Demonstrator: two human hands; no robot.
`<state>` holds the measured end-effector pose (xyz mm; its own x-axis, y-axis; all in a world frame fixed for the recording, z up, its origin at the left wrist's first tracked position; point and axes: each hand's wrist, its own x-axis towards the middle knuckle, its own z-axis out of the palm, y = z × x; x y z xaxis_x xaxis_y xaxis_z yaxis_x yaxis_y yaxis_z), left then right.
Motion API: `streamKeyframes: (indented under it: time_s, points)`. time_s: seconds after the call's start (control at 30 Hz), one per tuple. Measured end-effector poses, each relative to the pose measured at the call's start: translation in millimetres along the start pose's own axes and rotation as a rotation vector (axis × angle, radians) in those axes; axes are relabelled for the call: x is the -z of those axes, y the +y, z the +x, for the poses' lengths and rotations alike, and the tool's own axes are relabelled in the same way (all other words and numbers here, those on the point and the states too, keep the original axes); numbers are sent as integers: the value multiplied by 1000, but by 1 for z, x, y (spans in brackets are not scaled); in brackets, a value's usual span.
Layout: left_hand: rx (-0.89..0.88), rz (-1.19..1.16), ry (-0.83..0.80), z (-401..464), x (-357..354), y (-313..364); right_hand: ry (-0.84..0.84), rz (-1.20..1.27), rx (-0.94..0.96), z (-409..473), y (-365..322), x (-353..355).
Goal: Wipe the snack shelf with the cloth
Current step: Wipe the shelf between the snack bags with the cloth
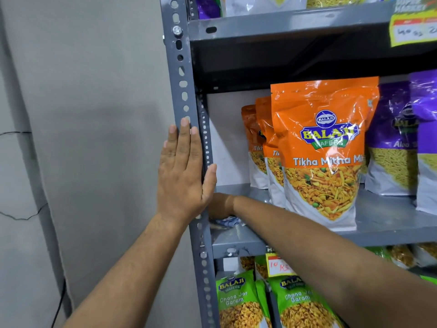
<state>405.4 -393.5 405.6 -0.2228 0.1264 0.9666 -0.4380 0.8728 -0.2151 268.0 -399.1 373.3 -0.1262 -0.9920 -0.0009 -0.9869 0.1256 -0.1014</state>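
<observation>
Grey steel shelf (241, 235), its left end bare, carries the cloth (228, 221): a blue-and-white scrap lying on the metal at about 7 o'clock from the front orange pack (324, 147). The right hand (220, 205) presses down on the cloth, but the left hand (183, 176) and the post (189, 95) hide most of it, so I cannot tell how its fingers lie or whether they curl round the fabric. The left hand lies flat on the post, fingers (185, 136) straight and pointing to 12 o'clock, thumb hooked round the inner edge, holding nothing.

The stroke in hand looks like the left corner of the shelf. To do it well, I would keep the palm flat on the cloth, work into the back corner by the post, then pull toward the front lip so dust comes off the edge. The orange packs stand just to 3 o'clock of the cloth; they likely need shifting or lifting before that stretch can be wiped, and a careless forearm could tip them. The bracing hand should steady the rack.
</observation>
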Motion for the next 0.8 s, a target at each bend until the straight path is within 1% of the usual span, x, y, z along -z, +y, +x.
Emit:
streamKeyframes:
  time_s: [0.2,0.3,0.43,0.53,0.67,0.73,0.8]
  points:
    - [25,-9,-5,-1,-1,1,13,-36,-175,-6,22,7]
    - [16,-9,-7,-2,1,2,43,13,-202,-19,32,5]
    - [-1,-27,16,0,1,2,59,78,-156,-49,28,5]
    - [-2,-30,32,1,-1,2,22,99,-34,-73,-5,6]
    - [18,-26,28,-3,-1,3,-27,135,-28,-74,-44,2]
    - [26,-22,17,-4,-1,4,-35,173,-34,-70,-52,4]
    - [21,-12,5,-3,-1,3,-9,188,-14,-64,-52,4]
